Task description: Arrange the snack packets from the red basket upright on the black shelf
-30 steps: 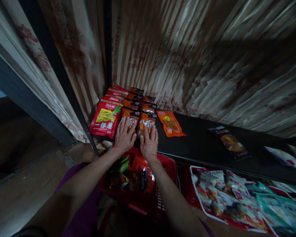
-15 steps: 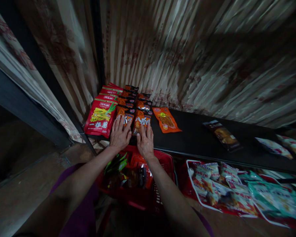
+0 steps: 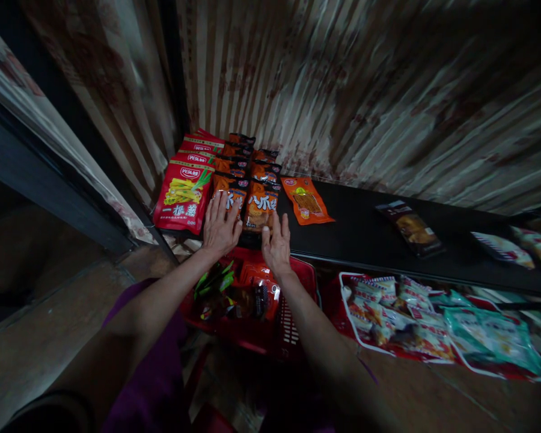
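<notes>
My left hand (image 3: 220,225) lies with fingers stretched over the front of an orange-and-black snack bag (image 3: 235,187) in the left of two such rows. At the lower right edge of the neighbouring orange snack bag (image 3: 259,207) is my right hand (image 3: 277,243), fingers apart; whether it touches the bag I cannot tell. Left of these, red snack bags (image 3: 184,195) with yellow sticks pictured on them lean in an overlapping row. A flat orange packet (image 3: 307,201) lies alone to the right of my right hand.
The black shelf (image 3: 347,219) also bears a dark brown packet (image 3: 412,228) and pale packets (image 3: 502,249) farther right. Below it stand a red basket (image 3: 247,343) of mixed snacks and red-and-white baskets (image 3: 354,322) of bagged goods. A pleated curtain (image 3: 297,78) hangs behind; a dark post (image 3: 169,66) rises left.
My right hand has shifted right, off the face of the front orange bag to its lower right edge. My left hand stays on its bag. The view has tilted slightly.
</notes>
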`<state>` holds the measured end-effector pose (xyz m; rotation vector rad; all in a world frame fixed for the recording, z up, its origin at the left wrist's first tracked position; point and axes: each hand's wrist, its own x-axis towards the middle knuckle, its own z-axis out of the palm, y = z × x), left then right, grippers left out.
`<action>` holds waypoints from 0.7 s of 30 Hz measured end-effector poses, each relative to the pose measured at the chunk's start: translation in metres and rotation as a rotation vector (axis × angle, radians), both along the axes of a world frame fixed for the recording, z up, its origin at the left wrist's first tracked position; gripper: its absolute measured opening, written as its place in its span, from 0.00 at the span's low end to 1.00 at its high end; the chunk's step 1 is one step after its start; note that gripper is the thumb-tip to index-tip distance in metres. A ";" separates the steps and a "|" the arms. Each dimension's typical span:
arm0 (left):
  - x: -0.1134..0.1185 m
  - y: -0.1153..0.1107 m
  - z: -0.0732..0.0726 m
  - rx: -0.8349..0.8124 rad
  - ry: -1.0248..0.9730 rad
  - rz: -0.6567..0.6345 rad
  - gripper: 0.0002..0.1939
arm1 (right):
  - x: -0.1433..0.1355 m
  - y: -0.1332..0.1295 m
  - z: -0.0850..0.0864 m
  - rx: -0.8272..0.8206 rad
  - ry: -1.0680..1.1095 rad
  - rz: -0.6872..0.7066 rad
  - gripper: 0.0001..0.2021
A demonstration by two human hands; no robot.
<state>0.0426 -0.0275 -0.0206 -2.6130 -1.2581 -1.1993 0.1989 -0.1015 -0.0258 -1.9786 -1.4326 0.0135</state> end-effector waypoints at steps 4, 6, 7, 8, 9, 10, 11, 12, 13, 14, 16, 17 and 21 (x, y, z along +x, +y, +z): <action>0.000 -0.003 0.002 0.014 0.001 -0.011 0.30 | -0.001 -0.002 0.001 0.031 0.002 -0.007 0.27; 0.001 -0.004 0.002 0.014 0.000 -0.026 0.30 | -0.002 -0.003 0.001 0.043 -0.011 0.015 0.27; 0.001 -0.005 0.003 0.012 -0.004 -0.030 0.30 | -0.003 -0.004 0.001 0.046 -0.018 0.029 0.26; 0.001 -0.005 0.003 0.011 -0.012 -0.031 0.30 | -0.004 -0.004 0.002 0.049 -0.026 0.039 0.26; 0.002 -0.006 0.004 0.011 -0.022 -0.032 0.30 | -0.004 -0.005 0.002 0.053 -0.033 0.043 0.26; 0.002 -0.007 0.005 0.014 -0.032 -0.035 0.29 | -0.005 -0.006 0.003 0.058 -0.041 0.043 0.26; 0.003 -0.009 0.006 0.019 -0.039 -0.043 0.29 | -0.006 -0.007 0.004 0.064 -0.048 0.042 0.26; 0.004 -0.011 0.007 0.028 -0.043 -0.059 0.28 | -0.007 -0.008 0.006 0.073 -0.057 0.043 0.25; 0.004 -0.014 0.008 0.039 -0.044 -0.084 0.27 | -0.008 -0.010 0.008 0.086 -0.067 0.048 0.25; 0.005 -0.017 0.009 0.054 -0.042 -0.120 0.26 | -0.010 -0.013 0.010 0.103 -0.079 0.057 0.25; 0.006 -0.028 0.010 0.087 -0.036 -0.212 0.25 | -0.015 -0.020 0.014 0.144 -0.104 0.085 0.24; 0.006 -0.034 0.010 0.107 -0.036 -0.264 0.24 | -0.018 -0.025 0.015 0.164 -0.116 0.103 0.24; 0.005 -0.063 0.006 0.157 -0.085 -0.401 0.22 | -0.032 -0.050 0.014 0.194 -0.113 0.176 0.24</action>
